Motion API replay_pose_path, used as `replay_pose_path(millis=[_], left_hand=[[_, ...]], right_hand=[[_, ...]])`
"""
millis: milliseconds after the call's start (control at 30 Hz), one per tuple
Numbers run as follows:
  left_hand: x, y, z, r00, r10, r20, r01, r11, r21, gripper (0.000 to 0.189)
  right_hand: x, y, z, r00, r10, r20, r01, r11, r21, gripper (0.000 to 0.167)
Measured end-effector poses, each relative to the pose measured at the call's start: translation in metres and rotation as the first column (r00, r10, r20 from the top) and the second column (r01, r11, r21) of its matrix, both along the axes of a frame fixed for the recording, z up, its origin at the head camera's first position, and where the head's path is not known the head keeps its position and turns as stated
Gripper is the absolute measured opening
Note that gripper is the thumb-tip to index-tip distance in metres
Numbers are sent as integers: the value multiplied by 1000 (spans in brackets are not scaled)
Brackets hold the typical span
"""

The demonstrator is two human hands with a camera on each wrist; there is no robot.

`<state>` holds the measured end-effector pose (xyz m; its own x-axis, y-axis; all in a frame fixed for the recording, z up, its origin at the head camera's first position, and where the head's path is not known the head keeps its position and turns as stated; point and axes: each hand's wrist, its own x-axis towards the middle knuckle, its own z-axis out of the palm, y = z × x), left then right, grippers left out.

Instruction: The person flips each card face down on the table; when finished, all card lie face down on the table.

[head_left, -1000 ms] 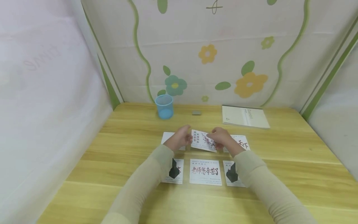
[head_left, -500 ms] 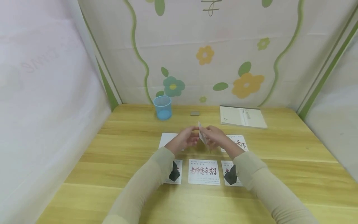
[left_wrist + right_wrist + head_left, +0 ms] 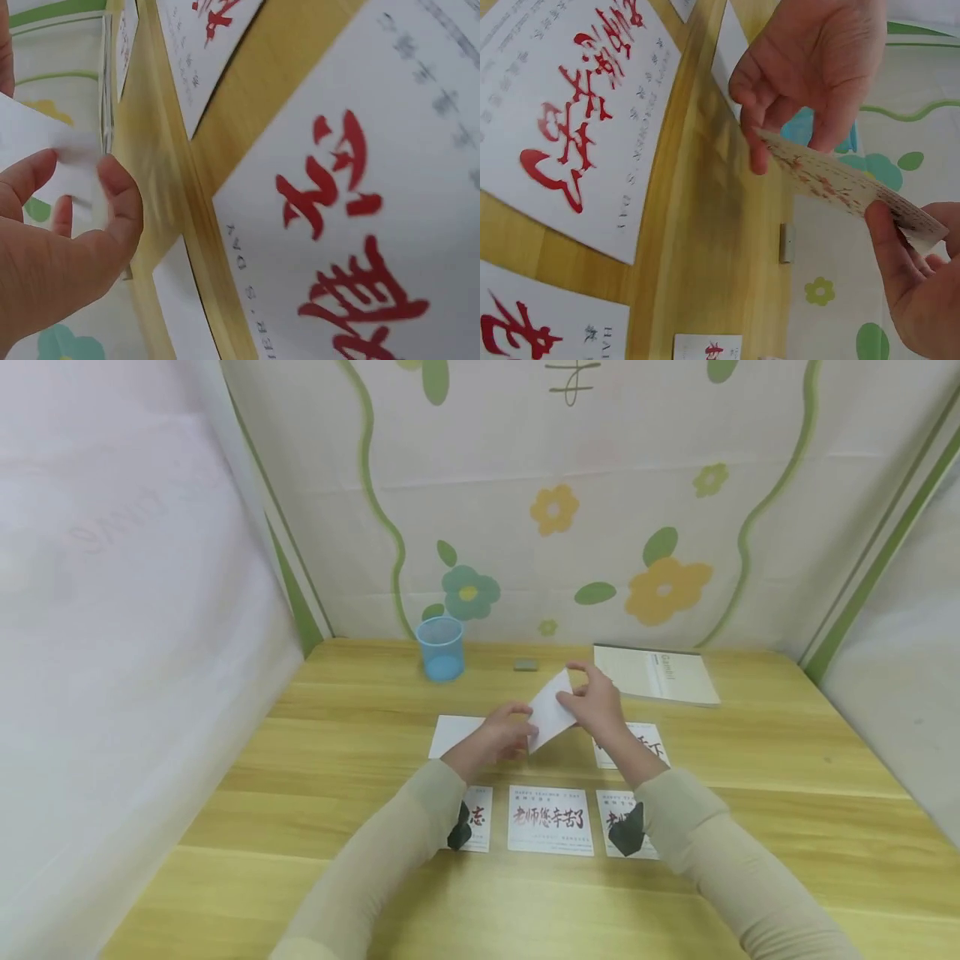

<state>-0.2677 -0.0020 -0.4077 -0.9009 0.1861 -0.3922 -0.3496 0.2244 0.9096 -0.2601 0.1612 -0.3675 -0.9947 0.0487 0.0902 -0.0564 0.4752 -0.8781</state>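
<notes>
My right hand (image 3: pixel 597 700) pinches a white card (image 3: pixel 550 710) by its upper right edge, above the gap in the back row of cards. The card is tilted, its blank side toward the head view; the right wrist view shows red blossom print on its other face. At the lower left corner, the curled fingers of my left hand (image 3: pixel 497 735) are round the card's edge. On the table below lie a blank-side-up card (image 3: pixel 452 733) and a red-lettered card (image 3: pixel 648 742) in the back row. In front are a middle card (image 3: pixel 551 821), a left card (image 3: pixel 478 818) and a right card (image 3: pixel 615 808), the outer two partly hidden.
A blue mesh cup (image 3: pixel 441 647) stands at the back left of the wooden table (image 3: pixel 330 727). Right of it lies a small grey block (image 3: pixel 526 665). A notepad (image 3: pixel 656 675) lies at the back right, before the flowered cloth (image 3: pixel 525 443).
The card has been turned over between my hands, from blossom print showing, through edge-on, to its blank side facing the head view. My right hand has risen slightly.
</notes>
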Motion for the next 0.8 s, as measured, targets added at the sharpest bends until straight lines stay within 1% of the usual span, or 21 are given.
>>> replay_pose_path(millis=[67,133,200,233,267,300,333,400,433,467,500,567,667,767,800], left_hand=[[1,-3,-2,999,-11,-43,8,997,-76,44],[2,-7,-2,993,-39,-107,21,986,-165,40],[3,-10,-3,982,-79,-173,31,964,-263,37],[3,-11,-3,972,-108,-208,38,948,-315,35],[3,-11,-3,960,-143,-240,45,926,-374,33],[4,-12,-3,948,-180,-264,50,899,-435,32],[4,-11,-3,937,-214,-277,51,866,-497,32],[3,-8,-3,919,-274,-282,49,793,-608,30],[3,-6,-3,912,-304,-275,52,752,-657,29],[3,-4,-4,910,-324,-259,59,718,-694,29],[3,-2,-4,909,-339,-244,64,690,-721,28],[2,2,-5,907,-362,-216,77,647,-759,26],[2,6,-5,904,-384,-188,92,604,-792,23],[0,7,-7,894,-412,-176,98,563,-821,22],[-1,7,-7,887,-429,-172,101,543,-834,21]], right_hand=[[0,4,-4,999,-29,-28,31,997,73,50],[-1,9,-11,999,-29,-33,34,987,158,39],[-2,15,-20,1000,6,-5,-5,973,230,29],[-2,18,-25,999,32,14,-34,964,263,25],[-2,20,-30,998,59,38,-68,955,289,22],[-3,23,-35,995,84,61,-99,944,315,20],[-4,25,-39,990,114,82,-135,934,332,19],[-5,28,-48,981,158,113,-189,911,366,19],[-6,29,-52,978,167,125,-203,902,380,18],[-7,29,-55,975,175,140,-217,895,390,18],[-7,29,-58,972,181,147,-226,886,405,18],[-8,28,-61,969,187,162,-240,874,422,18],[-8,25,-63,968,188,168,-245,859,450,17],[-7,23,-62,967,203,156,-254,834,490,16],[-7,23,-63,967,208,149,-255,822,509,16]])
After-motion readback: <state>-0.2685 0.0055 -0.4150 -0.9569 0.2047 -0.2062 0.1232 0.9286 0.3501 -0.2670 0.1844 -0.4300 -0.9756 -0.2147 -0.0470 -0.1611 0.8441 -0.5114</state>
